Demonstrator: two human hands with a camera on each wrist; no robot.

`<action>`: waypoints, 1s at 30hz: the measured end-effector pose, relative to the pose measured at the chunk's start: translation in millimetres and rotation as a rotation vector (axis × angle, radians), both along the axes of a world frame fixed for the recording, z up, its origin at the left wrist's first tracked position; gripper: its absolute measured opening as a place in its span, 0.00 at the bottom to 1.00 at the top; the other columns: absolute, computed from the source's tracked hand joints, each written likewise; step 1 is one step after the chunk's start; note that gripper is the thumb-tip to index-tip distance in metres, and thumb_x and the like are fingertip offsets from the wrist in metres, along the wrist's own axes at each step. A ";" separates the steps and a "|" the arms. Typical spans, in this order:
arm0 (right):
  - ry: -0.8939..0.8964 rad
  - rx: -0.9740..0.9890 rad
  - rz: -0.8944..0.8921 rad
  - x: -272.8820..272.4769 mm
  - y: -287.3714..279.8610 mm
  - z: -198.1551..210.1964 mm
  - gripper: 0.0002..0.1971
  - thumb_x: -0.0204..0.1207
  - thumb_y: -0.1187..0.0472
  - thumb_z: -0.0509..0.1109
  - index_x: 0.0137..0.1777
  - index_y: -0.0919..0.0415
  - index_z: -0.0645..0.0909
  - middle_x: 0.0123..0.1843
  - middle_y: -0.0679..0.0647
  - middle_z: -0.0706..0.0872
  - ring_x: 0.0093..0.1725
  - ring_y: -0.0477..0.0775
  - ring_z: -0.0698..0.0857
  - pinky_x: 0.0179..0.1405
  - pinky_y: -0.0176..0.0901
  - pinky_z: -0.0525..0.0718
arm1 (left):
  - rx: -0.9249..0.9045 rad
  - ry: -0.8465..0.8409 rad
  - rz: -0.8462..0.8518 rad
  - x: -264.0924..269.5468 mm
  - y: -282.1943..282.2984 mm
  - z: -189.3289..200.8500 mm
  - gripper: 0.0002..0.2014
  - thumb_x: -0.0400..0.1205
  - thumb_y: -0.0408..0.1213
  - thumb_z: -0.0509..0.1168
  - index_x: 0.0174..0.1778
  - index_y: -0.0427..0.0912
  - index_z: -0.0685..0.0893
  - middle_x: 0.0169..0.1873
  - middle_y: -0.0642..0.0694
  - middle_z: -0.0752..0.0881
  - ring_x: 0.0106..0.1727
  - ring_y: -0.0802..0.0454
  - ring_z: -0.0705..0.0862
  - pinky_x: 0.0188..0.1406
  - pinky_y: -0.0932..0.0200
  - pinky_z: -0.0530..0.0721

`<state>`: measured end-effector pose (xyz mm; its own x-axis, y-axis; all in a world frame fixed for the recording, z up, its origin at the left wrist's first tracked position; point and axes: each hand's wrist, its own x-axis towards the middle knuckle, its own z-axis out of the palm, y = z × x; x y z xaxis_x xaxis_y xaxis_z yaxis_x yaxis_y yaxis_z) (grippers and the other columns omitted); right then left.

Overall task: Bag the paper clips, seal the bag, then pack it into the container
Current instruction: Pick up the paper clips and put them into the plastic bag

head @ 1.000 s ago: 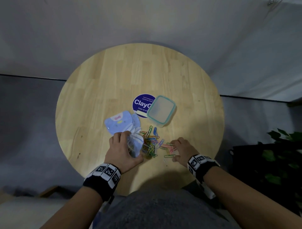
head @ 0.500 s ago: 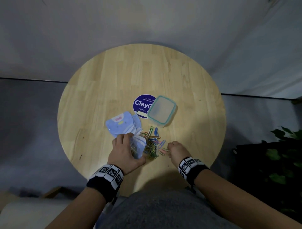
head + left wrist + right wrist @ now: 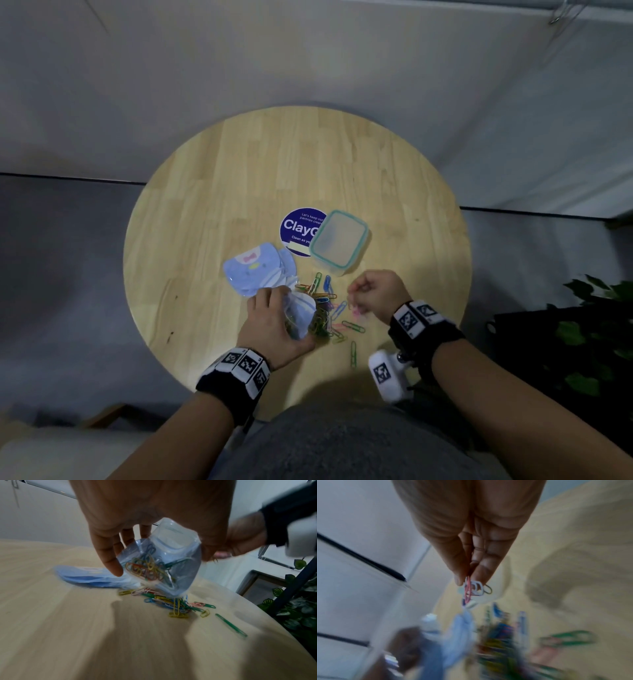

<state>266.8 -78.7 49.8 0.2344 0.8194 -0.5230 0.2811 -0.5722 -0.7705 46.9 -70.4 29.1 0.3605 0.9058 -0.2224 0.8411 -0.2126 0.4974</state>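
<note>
My left hand [image 3: 274, 322] grips a small clear zip bag [image 3: 300, 317] just above the round wooden table [image 3: 212, 192]; its mouth is open and several coloured paper clips [image 3: 147, 569] lie inside. A pile of loose paper clips [image 3: 325, 308] lies on the table right beside the bag. My right hand [image 3: 371, 291] is lifted above the pile and pinches a few paper clips [image 3: 471, 588] between thumb and fingertips [image 3: 460, 580]. The clear plastic container [image 3: 339, 241] with a teal-rimmed lid stands closed just beyond the pile.
A stack of blue printed bags [image 3: 253, 269] lies left of the pile. A dark blue round sticker [image 3: 298, 229] sits partly under the container. One green clip [image 3: 353, 354] lies apart near the front edge. A leafy plant [image 3: 596, 342] stands right of the table.
My right hand gathered clips at the pile's right side, then lifted away from the table, pinching a few. My left hand stayed put, still holding the bag.
</note>
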 end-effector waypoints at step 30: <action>-0.671 -0.139 0.999 -12.7 -23.9 -45.8 0.49 0.60 0.52 0.82 0.78 0.59 0.60 0.74 0.58 0.67 0.72 0.61 0.68 0.72 0.48 0.68 | 0.079 -0.067 0.129 -7.6 6.9 8.2 0.42 0.58 0.59 0.74 0.62 0.40 0.68 0.54 0.44 0.70 0.54 0.43 0.70 0.56 0.49 0.74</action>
